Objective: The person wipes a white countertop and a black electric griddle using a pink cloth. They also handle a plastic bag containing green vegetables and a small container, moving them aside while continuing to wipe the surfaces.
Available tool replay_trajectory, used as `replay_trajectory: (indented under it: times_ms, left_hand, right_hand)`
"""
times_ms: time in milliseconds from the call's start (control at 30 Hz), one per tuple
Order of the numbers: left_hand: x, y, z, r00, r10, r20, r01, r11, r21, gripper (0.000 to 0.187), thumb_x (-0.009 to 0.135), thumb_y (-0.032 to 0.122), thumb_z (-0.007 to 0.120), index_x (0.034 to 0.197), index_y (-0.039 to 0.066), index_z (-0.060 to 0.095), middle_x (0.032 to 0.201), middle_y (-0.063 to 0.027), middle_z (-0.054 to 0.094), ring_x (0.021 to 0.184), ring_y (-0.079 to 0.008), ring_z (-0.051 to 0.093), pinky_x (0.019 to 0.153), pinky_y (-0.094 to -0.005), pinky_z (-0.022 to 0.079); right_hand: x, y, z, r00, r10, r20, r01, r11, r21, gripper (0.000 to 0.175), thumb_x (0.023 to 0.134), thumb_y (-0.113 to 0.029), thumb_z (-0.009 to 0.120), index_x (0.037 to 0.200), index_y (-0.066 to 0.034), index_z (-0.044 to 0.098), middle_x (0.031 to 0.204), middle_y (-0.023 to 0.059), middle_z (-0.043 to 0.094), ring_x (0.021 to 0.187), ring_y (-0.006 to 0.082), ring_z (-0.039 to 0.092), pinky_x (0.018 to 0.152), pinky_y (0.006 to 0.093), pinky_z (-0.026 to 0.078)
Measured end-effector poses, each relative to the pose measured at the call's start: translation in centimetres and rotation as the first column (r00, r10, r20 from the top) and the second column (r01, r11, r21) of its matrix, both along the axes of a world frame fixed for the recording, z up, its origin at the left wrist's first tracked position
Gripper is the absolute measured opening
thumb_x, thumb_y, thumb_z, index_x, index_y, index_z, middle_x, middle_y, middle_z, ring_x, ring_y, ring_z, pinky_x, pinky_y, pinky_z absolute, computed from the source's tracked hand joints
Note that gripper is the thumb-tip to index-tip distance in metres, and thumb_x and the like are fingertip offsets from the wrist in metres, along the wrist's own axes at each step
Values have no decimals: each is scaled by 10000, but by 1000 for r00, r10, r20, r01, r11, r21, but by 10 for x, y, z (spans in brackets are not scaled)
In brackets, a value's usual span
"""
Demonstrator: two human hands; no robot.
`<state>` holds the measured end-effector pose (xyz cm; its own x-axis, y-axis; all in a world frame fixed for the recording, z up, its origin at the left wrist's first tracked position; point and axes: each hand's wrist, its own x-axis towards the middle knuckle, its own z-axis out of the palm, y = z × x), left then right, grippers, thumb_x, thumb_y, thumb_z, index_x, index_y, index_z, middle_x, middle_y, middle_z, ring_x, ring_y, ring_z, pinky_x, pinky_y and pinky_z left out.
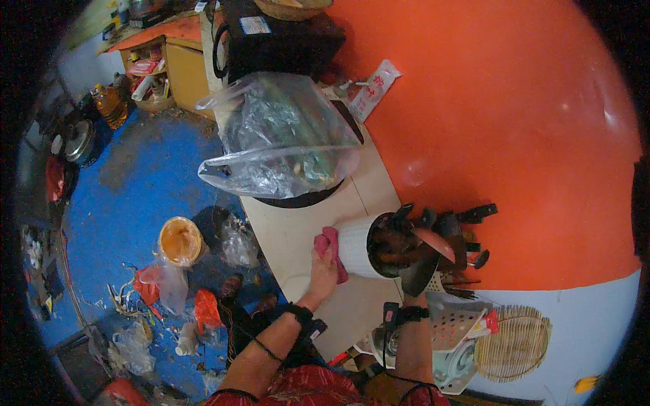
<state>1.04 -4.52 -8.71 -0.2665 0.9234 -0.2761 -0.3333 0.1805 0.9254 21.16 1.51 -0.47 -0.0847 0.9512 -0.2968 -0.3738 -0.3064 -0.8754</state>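
Note:
A white utensil holder [353, 248] stands at the far edge of the light countertop [299, 238], its dark mouth turned towards the right of the view. Packed inside are several kitchen utensils with dark handles [478, 213], and a reddish spatula-like piece [434, 243]. My left hand [324, 271] grips a crimson cloth [341, 254] and presses it against the holder's side. The wrist of my right hand [414, 300] reaches up beside the mouth; a dark utensil blade covers its fingers, so their grip is hidden.
A clear plastic bag of greenish contents [284, 137] rests on a dark round base. Behind it stands a black appliance [284, 45]. An orange wall panel [497, 142] borders the counter. Perforated baskets [452, 319] and a woven tray [513, 342] lie right; a bucket [180, 241] stands on the blue floor.

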Motion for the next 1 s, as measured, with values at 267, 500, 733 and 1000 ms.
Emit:
replay_trajectory:
  times_ms: [267,500,733,1000]
  left_hand:
    - [-23,14,15,997,-77,-30,80,990,117,470,776,-17,466,1233,95,484,1281,-213,352,1177,-379,366,982,-406,331]
    - [-37,33,72,931,-111,-347,246,894,375,524,753,-55,458,1249,111,474,1335,-154,324,1230,-333,339,1027,-354,291]
    - [-52,58,50,908,-258,-329,338,917,213,439,767,-40,448,1183,66,543,1282,-142,361,1221,-304,353,1036,-335,291]
    - [-35,20,19,953,-247,-177,272,954,130,438,796,5,460,1227,68,499,1272,-160,323,1193,-341,352,1038,-378,286]
  right_hand:
    - [16,1,-4,897,-53,438,-22,986,165,403,926,-275,419,1250,-36,430,1257,95,457,1106,258,460,963,357,380]
    - [12,-6,8,612,-146,777,-120,954,274,375,893,-240,454,1205,-32,456,1197,114,486,1064,280,481,934,364,395]
    - [10,-19,12,474,-125,872,-175,957,232,348,860,-206,488,1159,-28,482,1138,132,515,1022,301,503,904,371,409]
    - [-16,33,59,161,-24,987,-495,863,102,319,823,-166,528,1108,-23,511,1070,153,548,975,326,527,871,379,426]
